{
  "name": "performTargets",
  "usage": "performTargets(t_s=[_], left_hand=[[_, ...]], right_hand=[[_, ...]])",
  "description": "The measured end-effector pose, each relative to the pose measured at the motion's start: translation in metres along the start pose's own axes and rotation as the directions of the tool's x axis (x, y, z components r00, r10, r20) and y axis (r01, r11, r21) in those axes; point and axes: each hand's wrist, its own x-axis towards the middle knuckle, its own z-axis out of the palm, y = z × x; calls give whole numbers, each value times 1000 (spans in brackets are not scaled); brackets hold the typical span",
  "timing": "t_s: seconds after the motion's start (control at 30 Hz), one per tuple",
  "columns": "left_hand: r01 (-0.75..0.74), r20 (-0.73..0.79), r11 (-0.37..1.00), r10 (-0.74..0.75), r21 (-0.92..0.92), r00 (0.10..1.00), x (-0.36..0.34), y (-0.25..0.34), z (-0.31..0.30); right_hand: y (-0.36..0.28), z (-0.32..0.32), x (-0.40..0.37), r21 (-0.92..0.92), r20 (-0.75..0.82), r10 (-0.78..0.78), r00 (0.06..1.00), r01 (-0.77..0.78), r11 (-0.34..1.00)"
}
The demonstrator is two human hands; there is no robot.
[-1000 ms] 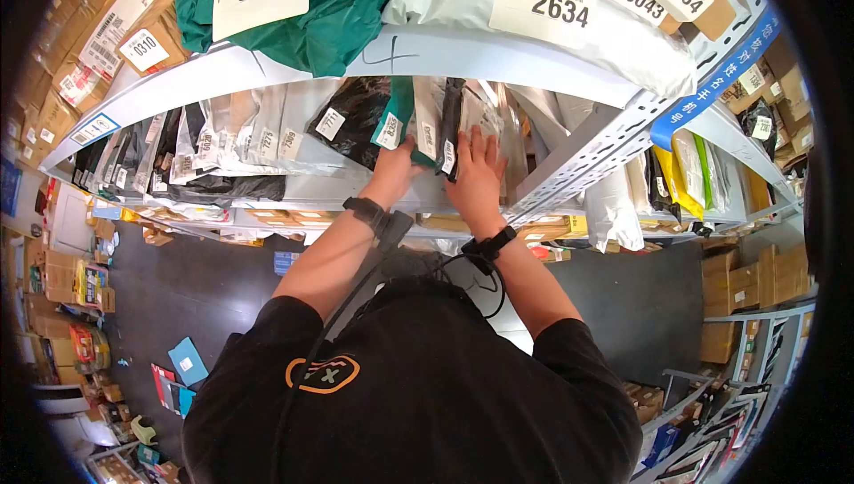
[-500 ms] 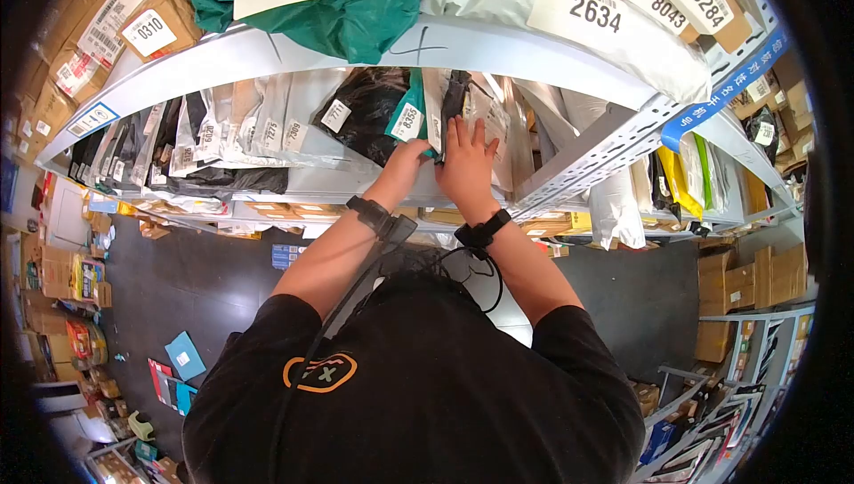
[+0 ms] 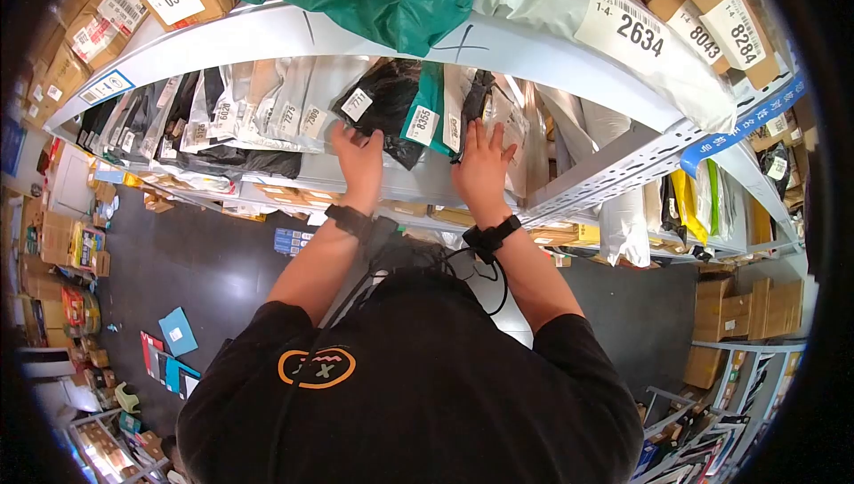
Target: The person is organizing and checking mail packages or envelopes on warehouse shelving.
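Observation:
My left hand [image 3: 358, 164] is at the shelf's front, its fingers apart and slightly bent. It is nearest the lower left corner of a black plastic mailer bag [image 3: 391, 101] labelled 7711; whether it touches the bag is hard to tell. My right hand [image 3: 481, 177] lies with fingers stretched over the front of a clear-wrapped pale parcel [image 3: 507, 124] and beside a narrow black parcel [image 3: 476, 97]. Between my hands stands a teal mailer bag [image 3: 425, 110] labelled 8355.
Grey and white mailer bags [image 3: 289, 115] stand in a row at the left. Above are a shelf beam [image 3: 356, 35], a green bag [image 3: 382, 8] and a white bag [image 3: 551, 4] labelled 2634. A perforated upright [image 3: 605, 164] borders the right side. Folders [image 3: 178, 333] lie on the floor.
My left hand has moved left from the teal bag to the black bag, and its fingers have opened. My right hand stays at the parcels on the right. The view has shifted slightly.

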Motion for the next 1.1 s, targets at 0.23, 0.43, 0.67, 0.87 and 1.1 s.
performTargets(t_s=[0.23,0.43,0.67,0.87,1.1], left_hand=[[495,387,866,-434,-71,814,46,-14,18],[490,450,857,-379,-159,809,30,-5,29],[795,812,415,-191,-442,551,1,7,16],[789,820,365,-106,-494,563,-7,9,16],[732,799,443,-57,-518,599,-8,3,22]], right_hand=[[-3,-7,0,17,13,6,1000,-6,1000],[-5,-8,0,20,27,29,999,-30,999],[-11,-15,-1,55,5,-85,996,84,995],[-23,-21,0,121,23,-133,991,129,984],[-40,-24,12,28,79,-72,994,70,997]])
